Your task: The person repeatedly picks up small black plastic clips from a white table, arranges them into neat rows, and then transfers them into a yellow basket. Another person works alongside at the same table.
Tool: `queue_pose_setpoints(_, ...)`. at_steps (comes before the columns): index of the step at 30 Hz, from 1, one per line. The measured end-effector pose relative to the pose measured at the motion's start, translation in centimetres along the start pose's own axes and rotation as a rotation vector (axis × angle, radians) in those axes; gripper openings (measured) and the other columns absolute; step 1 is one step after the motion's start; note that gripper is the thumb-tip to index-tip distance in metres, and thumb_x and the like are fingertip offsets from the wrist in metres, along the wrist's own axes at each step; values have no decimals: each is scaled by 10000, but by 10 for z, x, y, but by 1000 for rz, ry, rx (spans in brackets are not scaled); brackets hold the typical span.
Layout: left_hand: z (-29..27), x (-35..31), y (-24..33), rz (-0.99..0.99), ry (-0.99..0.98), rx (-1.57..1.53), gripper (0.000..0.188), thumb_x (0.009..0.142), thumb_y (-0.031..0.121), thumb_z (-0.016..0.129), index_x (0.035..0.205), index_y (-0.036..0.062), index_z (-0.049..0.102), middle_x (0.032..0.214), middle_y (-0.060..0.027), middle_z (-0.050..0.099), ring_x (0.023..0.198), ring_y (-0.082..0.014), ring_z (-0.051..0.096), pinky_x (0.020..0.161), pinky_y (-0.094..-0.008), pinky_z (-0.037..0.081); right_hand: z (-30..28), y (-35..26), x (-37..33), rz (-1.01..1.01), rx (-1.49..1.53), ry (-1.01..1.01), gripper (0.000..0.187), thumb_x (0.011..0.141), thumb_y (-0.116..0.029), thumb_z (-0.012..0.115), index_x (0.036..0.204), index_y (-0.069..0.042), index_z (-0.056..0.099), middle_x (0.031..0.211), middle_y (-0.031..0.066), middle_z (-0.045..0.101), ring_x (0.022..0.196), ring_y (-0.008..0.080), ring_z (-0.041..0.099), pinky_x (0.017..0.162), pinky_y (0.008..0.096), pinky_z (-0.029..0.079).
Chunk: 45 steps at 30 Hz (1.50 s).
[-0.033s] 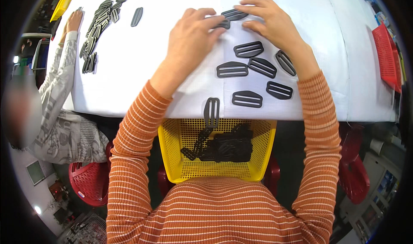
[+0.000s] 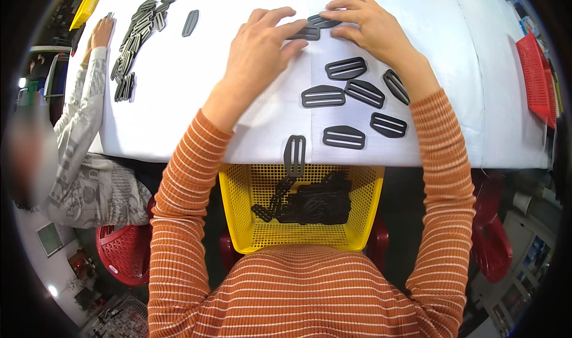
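Observation:
My left hand point(image 2: 256, 49) is over the far middle of the white table, fingers apart. Its index fingertip overlaps the left part of a black strap slider buckle point(image 2: 307, 33) with long slots. Opposite it, my right hand point(image 2: 376, 31) has its fingers spread, index and thumb around the right end of another slider buckle point(image 2: 322, 21), partly hidden by the fingers. The two buckles lie close together. Nearer me are several loose black buckles, among them one point(image 2: 345, 68) below my right hand and one point(image 2: 294, 156) jutting over the table's front edge.
Below that edge, a yellow mesh basket point(image 2: 301, 241) holds a heap of black buckles. More buckles are piled point(image 2: 138, 37) at the far left, near a co-worker's hand point(image 2: 101, 31). A red basket point(image 2: 535, 78) stands at the right edge of the white table point(image 2: 238, 147).
My left fingers have shifted slightly left, so more of the nearer buckle shows. My right hand has moved a little left and away from me.

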<state>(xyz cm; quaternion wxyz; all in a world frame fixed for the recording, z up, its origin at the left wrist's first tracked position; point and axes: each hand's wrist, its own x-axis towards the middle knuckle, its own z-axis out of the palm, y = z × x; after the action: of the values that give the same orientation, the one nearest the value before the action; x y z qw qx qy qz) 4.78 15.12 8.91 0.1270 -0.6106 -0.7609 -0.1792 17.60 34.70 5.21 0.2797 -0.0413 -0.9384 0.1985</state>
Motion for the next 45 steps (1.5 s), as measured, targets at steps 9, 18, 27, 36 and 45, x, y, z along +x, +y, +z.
queue_pose_setpoints(9, -2, -5, -19, -81, -108, -210, 222, 899, 166, 680, 1109, 134, 746, 1023, -44, 690, 911, -171, 606, 779, -280, 525, -15, -6, -12, 158, 2, 26, 153, 918, -151, 647, 1023, -79, 731, 890, 26, 711, 862, 175, 650, 750, 285, 508)
queue_pose_setpoints(18, -6, -21, -40, -198, -7, -299, 298, 929, 236, 653, 1214, 160, 693, 1250, -73, 636, 1178, -223, 565, 999, -383, 458, -48, 17, -77, 466, 161, 146, 302, 992, -350, 556, 1176, -163, 707, 1219, 60, 663, 1172, 229, 577, 1013, 345, 430)
queue_pose_setpoints(27, 18, -31, 24, 114, -207, -136, 553, 1016, 446, 433, 1489, 160, 407, 1531, -88, 409, 1454, -256, 310, 1197, -519, 186, -13, -57, -100, 255, -155, -94, 594, 976, -606, 372, 1449, -262, 476, 1512, 10, 444, 1449, 254, 314, 1197, 514, 159)
queue_pose_setpoints(36, -57, -131, 75, 22, -258, -525, 576, 959, 342, 582, 1376, -39, 466, 1430, -255, 440, 1369, -391, 391, 1143, -507, 295, -36, -173, -140, 286, 201, -222, 526, 980, -376, 515, 1413, -78, 507, 1502, 150, 431, 1415, 341, 362, 1164, 541, 182)
queue_pose_setpoints(45, -113, -152, -54, -366, 178, -438, 202, 949, 57, 572, 1109, 35, 693, 1160, -133, 680, 1057, -270, 655, 933, -346, 506, -31, -187, -127, 268, 436, -125, 371, 978, -358, 553, 1091, -34, 694, 1099, 108, 677, 1111, 294, 598, 1085, 492, 341)
